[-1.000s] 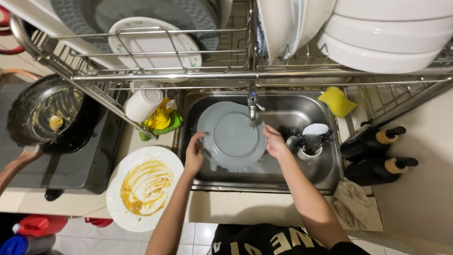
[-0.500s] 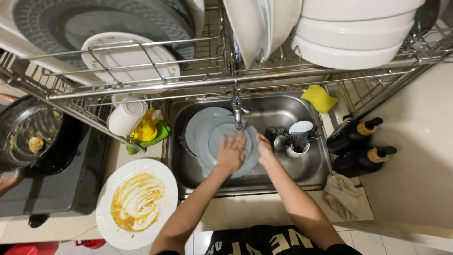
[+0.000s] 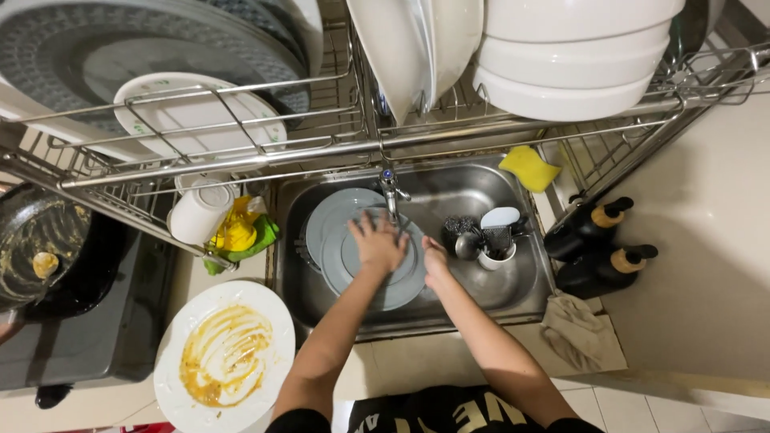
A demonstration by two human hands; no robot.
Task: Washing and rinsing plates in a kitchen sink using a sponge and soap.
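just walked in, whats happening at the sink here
A person is washing a grey plate in the steel sink, under the tap. The left hand lies flat on the plate's face; the right hand grips its rim. A sauce-smeared white plate sits on the counter.

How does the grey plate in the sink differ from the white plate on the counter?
The grey plate lies in the steel sink under the left hand; the white plate sits untouched on the counter. The grey plate shows no food; the white plate is smeared with yellow-brown sauce. Both are round and lie flat.
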